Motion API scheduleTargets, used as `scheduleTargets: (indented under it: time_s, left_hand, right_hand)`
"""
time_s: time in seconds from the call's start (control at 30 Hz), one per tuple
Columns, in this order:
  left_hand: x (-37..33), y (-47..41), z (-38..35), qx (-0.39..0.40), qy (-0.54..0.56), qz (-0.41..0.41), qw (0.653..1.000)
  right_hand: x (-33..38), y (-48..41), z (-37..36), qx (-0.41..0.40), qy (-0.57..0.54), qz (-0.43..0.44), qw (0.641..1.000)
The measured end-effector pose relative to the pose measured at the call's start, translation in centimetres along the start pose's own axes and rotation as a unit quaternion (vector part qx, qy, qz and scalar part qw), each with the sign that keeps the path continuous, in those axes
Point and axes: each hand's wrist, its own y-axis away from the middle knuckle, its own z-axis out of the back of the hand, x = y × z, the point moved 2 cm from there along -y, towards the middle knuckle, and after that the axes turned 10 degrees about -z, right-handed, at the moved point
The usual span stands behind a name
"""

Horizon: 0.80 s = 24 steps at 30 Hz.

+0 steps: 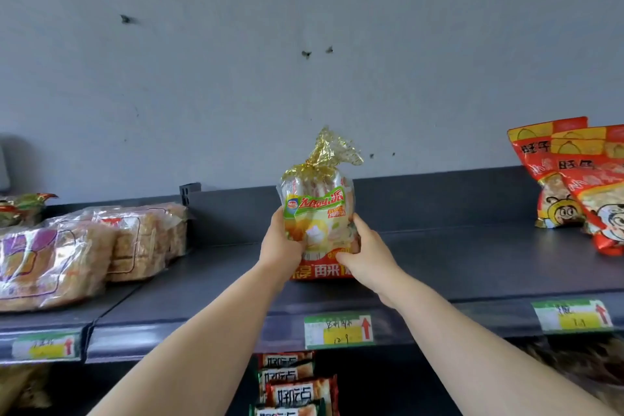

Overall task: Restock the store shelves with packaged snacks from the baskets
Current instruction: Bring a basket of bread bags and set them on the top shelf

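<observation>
Snack bag (319, 223) upright on the shelf (456, 267), just above the middle price tag (338, 331).
Your left hand (280, 243) and right hand (366, 248) curl round its sides; it looks light and crushable, so grip the lower body, not the tied top.

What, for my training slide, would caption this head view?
Left hand and right hand hold a gold-tied snack bag upright on the dark shelf.

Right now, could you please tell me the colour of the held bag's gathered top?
The gathered top is gold, in the head view.
</observation>
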Motion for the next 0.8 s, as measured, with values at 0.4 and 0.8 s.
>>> scheduleTargets:
  time_s: [0.4, 0.8]
  left_hand:
    - [5.7, -4.8, -1.7, -0.136, -0.144, 0.115, 0.973]
    - [1.1, -0.3, 0.5, 0.003, -0.233, 0.025, 0.972]
  right_hand:
    - [-1.4, -6.1, -4.3, 0.021, 0.186, 0.010, 0.982]
    - [0.1, -1.0, -1.1, -0.081, 0.203, -0.004, 0.976]
